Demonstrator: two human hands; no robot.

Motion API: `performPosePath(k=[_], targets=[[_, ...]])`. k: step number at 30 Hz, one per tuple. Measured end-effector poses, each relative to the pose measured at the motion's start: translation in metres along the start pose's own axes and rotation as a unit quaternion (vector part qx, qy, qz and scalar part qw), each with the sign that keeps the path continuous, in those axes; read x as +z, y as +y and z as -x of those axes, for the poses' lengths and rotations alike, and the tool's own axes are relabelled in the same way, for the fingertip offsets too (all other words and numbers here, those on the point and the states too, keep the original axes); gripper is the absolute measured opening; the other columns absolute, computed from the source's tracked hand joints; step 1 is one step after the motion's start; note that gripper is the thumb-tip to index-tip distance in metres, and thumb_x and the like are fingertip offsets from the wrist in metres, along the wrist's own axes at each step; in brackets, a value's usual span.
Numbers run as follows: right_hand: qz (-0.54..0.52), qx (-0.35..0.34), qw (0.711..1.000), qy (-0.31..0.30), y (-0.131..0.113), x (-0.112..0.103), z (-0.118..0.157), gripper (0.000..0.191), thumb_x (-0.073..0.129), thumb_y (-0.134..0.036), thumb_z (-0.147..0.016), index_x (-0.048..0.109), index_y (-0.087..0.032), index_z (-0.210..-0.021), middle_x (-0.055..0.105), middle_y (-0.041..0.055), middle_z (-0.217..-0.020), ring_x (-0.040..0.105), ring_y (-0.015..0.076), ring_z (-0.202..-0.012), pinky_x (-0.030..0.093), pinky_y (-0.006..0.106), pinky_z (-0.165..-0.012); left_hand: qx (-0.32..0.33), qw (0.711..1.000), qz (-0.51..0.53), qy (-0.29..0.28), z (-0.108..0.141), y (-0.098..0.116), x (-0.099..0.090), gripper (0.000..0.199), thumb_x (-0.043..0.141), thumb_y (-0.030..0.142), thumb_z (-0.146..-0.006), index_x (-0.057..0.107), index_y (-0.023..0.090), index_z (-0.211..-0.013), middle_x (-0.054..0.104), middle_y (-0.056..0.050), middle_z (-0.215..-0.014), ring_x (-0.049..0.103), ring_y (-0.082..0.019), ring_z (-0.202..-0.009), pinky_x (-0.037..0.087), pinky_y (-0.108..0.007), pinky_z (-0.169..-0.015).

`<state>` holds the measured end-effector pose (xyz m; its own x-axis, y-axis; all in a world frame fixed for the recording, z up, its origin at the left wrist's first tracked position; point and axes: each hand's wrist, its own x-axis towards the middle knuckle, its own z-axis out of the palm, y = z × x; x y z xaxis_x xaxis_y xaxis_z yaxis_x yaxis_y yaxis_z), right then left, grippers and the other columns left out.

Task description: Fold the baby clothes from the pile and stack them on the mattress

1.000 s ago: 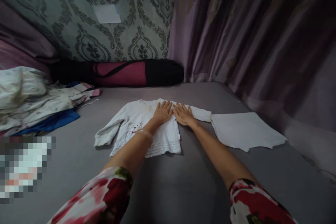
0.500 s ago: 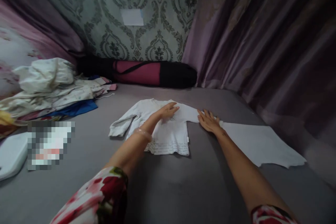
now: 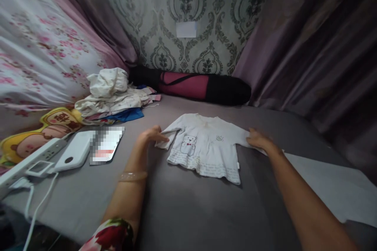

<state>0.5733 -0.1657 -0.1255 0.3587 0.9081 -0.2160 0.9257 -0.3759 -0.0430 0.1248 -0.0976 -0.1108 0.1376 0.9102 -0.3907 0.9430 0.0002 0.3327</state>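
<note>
White long-sleeved shirt with a bear print [image 3: 206,145], soft knit by the look, lies print-up on the smooth grey sheet [image 3: 194,211]. Best guess: pull both sleeves [image 3: 242,136] evenly, keep cloth low, or the body skews and wrinkles. Person's left hand [image 3: 154,135] is at one sleeve, wrist bent inward; right hand [image 3: 258,139] at the other, forearm [image 3: 303,196] slanting in. Fingers narrow; can't tell if either pinches fabric.

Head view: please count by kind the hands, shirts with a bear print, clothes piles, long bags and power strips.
Hands: 2, left hand and right hand
Shirt with a bear print: 1
Clothes pile: 1
Long bag: 1
Power strip: 1
Total: 6
</note>
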Motion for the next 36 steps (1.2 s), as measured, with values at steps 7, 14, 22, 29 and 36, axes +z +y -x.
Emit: performPosePath(k=[7, 14, 22, 29, 36], targets=[[-0.056, -0.140, 0.983, 0.100, -0.097, -0.016, 0.012, 0.052, 0.041, -0.032, -0.091, 0.046, -0.014, -0.139, 0.047, 0.0134, -0.144, 0.047, 0.0306, -0.128, 0.035, 0.047, -0.105, 0.078, 0.958, -0.035, 0.273, 0.010, 0.019, -0.004, 0.037, 0.046, 0.009, -0.079, 0.062, 0.021, -0.110, 0.058, -0.012, -0.121, 0.046, -0.029, -0.122, 0.035, -0.043, -0.098], [-0.024, -0.184, 0.982, 0.044, -0.133, -0.002, 0.025, 0.038, 0.047, -0.026, -0.089, 0.061, -0.017, -0.124, 0.056, 0.0118, -0.136, 0.052, 0.0281, -0.123, 0.037, 0.041, -0.103, -0.010, 0.977, -0.056, 0.207, -0.015, -0.022, 0.016, 0.060, 0.052, 0.003, -0.070, 0.058, 0.025, -0.126, 0.040, -0.017, -0.146, 0.033, -0.036, -0.136, 0.030, -0.056, -0.103], [-0.073, -0.250, 0.962, 0.080, -0.183, 0.007, 0.003, 0.036, 0.039, -0.016, -0.093, 0.063, -0.017, -0.119, 0.063, 0.0105, -0.126, 0.056, 0.0215, -0.118, 0.037, 0.029, -0.099, -0.115, 0.953, 0.068, 0.271, -0.046, -0.052, 0.007, 0.043, 0.043, 0.032, -0.089, 0.055, 0.007, -0.122, 0.059, -0.025, -0.123, 0.056, -0.031, -0.116, 0.044, -0.036, -0.091], [-0.120, -0.313, 0.939, 0.081, -0.235, 0.023, -0.011, 0.042, 0.038, -0.006, -0.088, 0.061, -0.016, -0.121, 0.060, 0.0108, -0.129, 0.053, 0.0196, -0.120, 0.036, 0.027, -0.100, -0.100, 0.969, 0.127, 0.188, -0.057, -0.048, -0.007, 0.029, 0.067, 0.042, -0.068, 0.062, 0.015, -0.078, 0.068, -0.008, -0.077, 0.064, -0.025, -0.079, 0.042, -0.028, -0.061], [-0.143, -0.275, 0.948, 0.073, -0.264, 0.037, -0.015, 0.043, 0.034, -0.014, -0.094, 0.048, -0.008, -0.134, 0.051, 0.0159, -0.137, 0.043, 0.0217, -0.129, 0.031, 0.029, -0.106, -0.014, 0.931, 0.250, 0.266, -0.068, -0.052, -0.026, 0.023, 0.058, 0.039, -0.074, 0.057, 0.017, -0.079, 0.057, 0.001, -0.066, 0.054, -0.016, -0.066, 0.038, -0.023, -0.057]])
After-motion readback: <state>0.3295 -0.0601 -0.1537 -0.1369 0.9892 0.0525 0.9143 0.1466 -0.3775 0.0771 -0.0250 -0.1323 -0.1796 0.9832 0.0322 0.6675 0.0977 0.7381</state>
